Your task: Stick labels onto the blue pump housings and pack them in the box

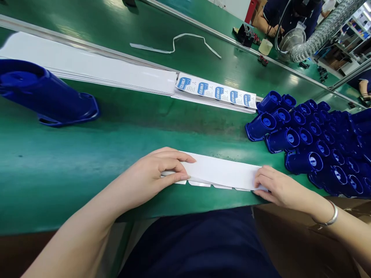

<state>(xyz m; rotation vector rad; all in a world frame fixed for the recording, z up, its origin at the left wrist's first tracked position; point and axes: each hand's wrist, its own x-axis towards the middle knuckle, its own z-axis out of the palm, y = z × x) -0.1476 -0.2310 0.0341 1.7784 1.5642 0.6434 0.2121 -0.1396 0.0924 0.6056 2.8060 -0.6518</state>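
Note:
A flat white carton blank (222,173) lies on the green table (87,166) near its front edge. My left hand (156,175) pinches the blank's left end between thumb and fingers. My right hand (275,187) grips its right end, fingers curled over the edge. Small tabs stick out along the blank's near side.
A long stack of white blanks (95,69) with printed blue-label ones (217,92) runs across the table. Several blue plastic plug housings (313,143) pile at the right; one larger blue housing (49,96) lies at the left. A white strip (179,40) lies farther back. Another person (278,19) works at the far side.

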